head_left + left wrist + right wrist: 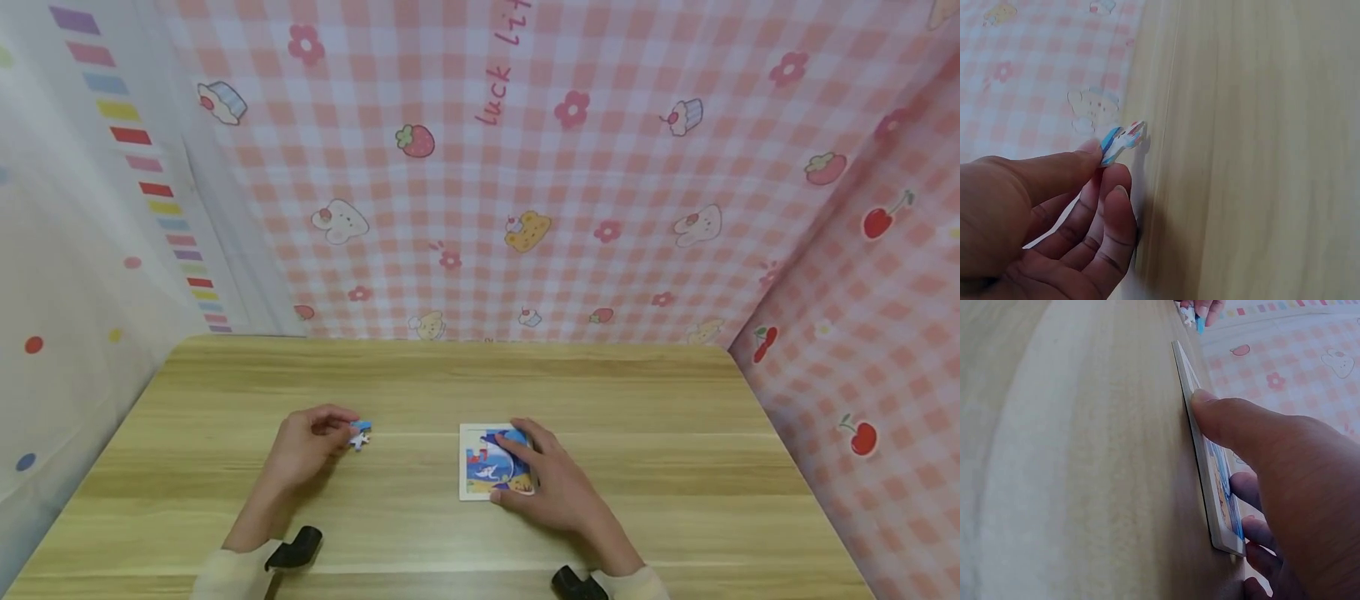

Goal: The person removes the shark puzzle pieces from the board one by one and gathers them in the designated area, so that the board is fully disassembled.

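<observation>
My left hand [303, 446] pinches a jigsaw piece [361, 435] between thumb and fingers, just above the table at left. In the left wrist view the piece [1121, 144] shows blue, white and a little red at the fingertips. To the right lies a small square jigsaw puzzle [487, 473] in a white frame, with a blue sea picture. Bare pale backing shows in its upper left part. My right hand [562, 483] holds it from the right, thumb at the near edge and fingers over the picture and far edge, covering its right side.
Both hands work over a wood-grain table [405, 533] with rounded far corners. Behind it hangs a pink checked cloth [480, 183], with patterned cloth on both sides too. A black wrist mount [296, 548] sits at the left cuff, another [579, 583] at the right.
</observation>
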### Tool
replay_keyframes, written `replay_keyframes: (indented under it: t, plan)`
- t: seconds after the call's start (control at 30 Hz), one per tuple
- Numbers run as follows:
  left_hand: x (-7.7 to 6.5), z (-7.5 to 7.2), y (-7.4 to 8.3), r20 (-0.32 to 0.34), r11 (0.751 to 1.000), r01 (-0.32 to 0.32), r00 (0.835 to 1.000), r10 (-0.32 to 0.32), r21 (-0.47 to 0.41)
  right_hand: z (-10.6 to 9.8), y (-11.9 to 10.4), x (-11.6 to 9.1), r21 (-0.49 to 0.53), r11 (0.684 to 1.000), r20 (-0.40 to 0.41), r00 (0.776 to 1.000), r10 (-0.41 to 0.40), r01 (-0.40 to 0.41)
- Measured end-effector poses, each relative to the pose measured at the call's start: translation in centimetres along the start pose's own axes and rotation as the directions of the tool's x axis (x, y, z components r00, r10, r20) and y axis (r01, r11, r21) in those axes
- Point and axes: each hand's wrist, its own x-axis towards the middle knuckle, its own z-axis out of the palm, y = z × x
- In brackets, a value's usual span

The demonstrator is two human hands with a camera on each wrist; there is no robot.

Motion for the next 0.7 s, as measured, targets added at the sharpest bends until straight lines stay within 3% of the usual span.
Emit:
replay_keyframes:
  t: [0.23, 0.7]
  plan:
    - [0.21, -0.88, -0.18, -0.035, 0.988, -0.033, 0.999, 0.039, 0.149, 0.13, 0.17, -0.02, 0.000, 1.000, 0.000, 1.000, 0.003, -0.003]
    - [0.87, -0.97, -0.33, -0.005, 0.963, -0.071, 0.997, 0.074, 0.258, 0.02, 0.09, -0.15, 0.013, 1.000, 0.008, 1.000, 0.001, -0.001]
